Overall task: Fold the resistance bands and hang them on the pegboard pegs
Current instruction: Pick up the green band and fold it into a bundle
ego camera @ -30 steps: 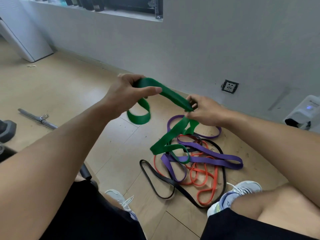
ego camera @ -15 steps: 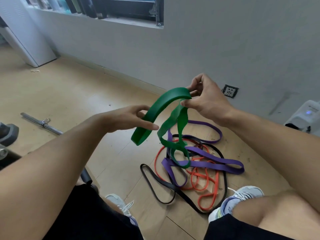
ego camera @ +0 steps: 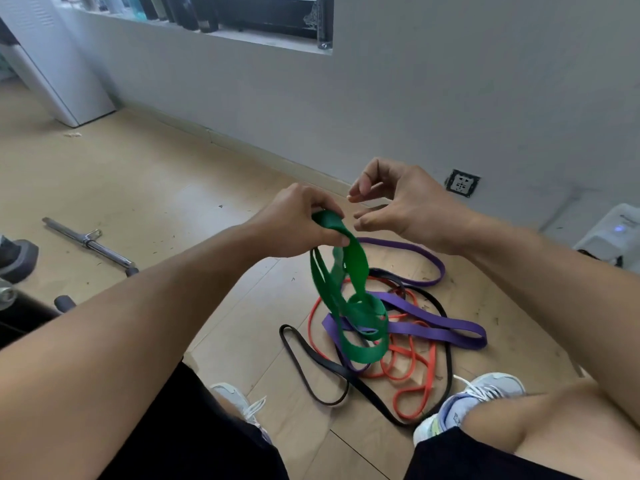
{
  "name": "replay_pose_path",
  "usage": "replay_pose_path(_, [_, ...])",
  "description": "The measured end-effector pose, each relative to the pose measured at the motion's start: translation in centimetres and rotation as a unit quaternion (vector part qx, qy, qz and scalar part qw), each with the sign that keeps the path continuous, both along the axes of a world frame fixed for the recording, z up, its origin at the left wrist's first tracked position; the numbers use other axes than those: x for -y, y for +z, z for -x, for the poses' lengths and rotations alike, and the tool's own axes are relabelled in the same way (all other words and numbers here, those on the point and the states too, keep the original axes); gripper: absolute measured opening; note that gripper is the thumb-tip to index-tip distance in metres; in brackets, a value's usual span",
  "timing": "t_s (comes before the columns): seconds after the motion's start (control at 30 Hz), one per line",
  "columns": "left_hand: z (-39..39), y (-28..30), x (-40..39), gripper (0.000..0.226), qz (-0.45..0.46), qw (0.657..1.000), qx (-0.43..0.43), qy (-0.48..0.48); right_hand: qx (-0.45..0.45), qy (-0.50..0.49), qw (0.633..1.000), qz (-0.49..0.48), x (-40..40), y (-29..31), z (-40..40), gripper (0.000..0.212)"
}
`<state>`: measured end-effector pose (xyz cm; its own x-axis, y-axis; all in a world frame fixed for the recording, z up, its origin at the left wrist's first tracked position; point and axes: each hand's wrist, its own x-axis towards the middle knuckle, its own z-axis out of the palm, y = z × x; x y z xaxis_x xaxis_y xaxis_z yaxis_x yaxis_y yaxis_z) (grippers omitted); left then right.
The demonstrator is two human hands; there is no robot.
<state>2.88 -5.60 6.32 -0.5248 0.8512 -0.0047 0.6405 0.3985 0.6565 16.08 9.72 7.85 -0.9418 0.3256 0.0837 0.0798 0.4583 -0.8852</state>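
2 hands raised, left hand (ego camera: 294,223) gripping green band (ego camera: 349,289), right hand (ego camera: 398,206) loosely curled, empty.

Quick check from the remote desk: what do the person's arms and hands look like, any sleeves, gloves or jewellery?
Both forearms are bare, with no sleeves in view. The left hand and right hand wear no gloves, rings, watch or wristband that shows. Nails look short and unpainted.

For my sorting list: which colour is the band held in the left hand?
Green band, gripped by the left hand; head view.
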Motion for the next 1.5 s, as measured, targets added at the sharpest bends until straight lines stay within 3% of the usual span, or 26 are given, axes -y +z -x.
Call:
replay_pose_path(0.17, [0.1, 0.9, 0.7, 0.031, -0.049, 0.998, 0.009, -0.024, 0.165, 0.073, 0.982, -0.055, -1.8, -3.3, -0.3, 0.070])
replay_pose_path(0.2, [0.0, 1.1, 0.8, 0.032, -0.070, 0.997, 0.006, -0.035, 0.183, 0.088, 0.978, -0.058, -1.8, -3.8, -0.4, 0.071])
replay_pose_path(0.27, [-0.1, 1.5, 1.0, 0.033, -0.126, 0.991, 0.015, -0.038, 0.188, 0.096, 0.975, -0.072, -1.7, -4.4, -0.3, 0.051])
replay_pose_path(0.33, [-0.1, 1.8, 1.0, 0.032, -0.184, 0.982, 0.026, -0.014, 0.173, 0.083, 0.976, -0.099, -1.5, -4.5, 0.0, 0.026])
replay_pose_path(0.4, [-0.1, 2.1, 1.0, 0.032, -0.237, 0.971, 0.035, 0.011, 0.166, 0.050, 0.976, -0.130, -1.5, -4.4, 0.4, 0.014])
replay_pose_path(0.53, [0.2, 2.4, 1.1, 0.038, -0.311, 0.948, 0.030, 0.057, 0.148, 0.009, 0.977, -0.152, -1.5, -4.6, 0.7, 0.009])
replay_pose_path(0.7, [0.0, 3.0, 1.2, 0.038, -0.392, 0.915, 0.008, 0.097, -0.042, -0.141, 0.963, -0.226, -1.1, -4.2, 1.1, 0.015])
replay_pose_path(0.77, [-0.1, 3.4, 1.2, 0.036, -0.415, 0.904, -0.007, 0.105, -0.062, -0.173, 0.946, -0.268, -1.0, -3.8, 1.5, 0.015])
replay_pose_path(0.93, [-0.3, 2.8, 1.0, 0.036, -0.407, 0.905, -0.011, 0.123, 0.144, -0.169, 0.921, -0.319, -1.9, -4.7, 2.1, 0.041])
replay_pose_path(1.03, [-0.4, 2.3, 0.9, 0.034, -0.401, 0.906, -0.005, 0.139, 0.191, -0.141, 0.935, -0.263, -2.4, -5.5, 1.8, 0.022])
replay_pose_path(1.1, [-0.5, 2.1, 0.8, 0.032, -0.390, 0.911, -0.010, 0.136, 0.189, -0.143, 0.932, -0.275, -2.4, -5.7, 1.6, 0.015])
replay_pose_path(1.23, [-0.1, 2.2, 0.7, 0.032, -0.404, 0.901, -0.011, 0.161, 0.096, -0.197, 0.910, -0.351, -3.4, -5.9, 1.7, 0.018])
replay_pose_path(1.37, [0.5, 2.4, 0.8, 0.034, -0.417, 0.891, -0.002, 0.179, -0.044, -0.263, 0.929, -0.258, -3.5, -4.9, 1.9, 0.007])
replay_pose_path(1.43, [0.6, 2.4, 0.9, 0.034, -0.411, 0.896, 0.001, 0.172, 0.024, -0.236, 0.932, -0.275, -3.7, -4.8, 1.8, 0.013])
replay_pose_path(1.5, [0.4, 2.3, 1.0, 0.033, -0.388, 0.911, 0.009, 0.140, 0.192, -0.131, 0.937, -0.262, -3.8, -4.9, 1.5, 0.026])
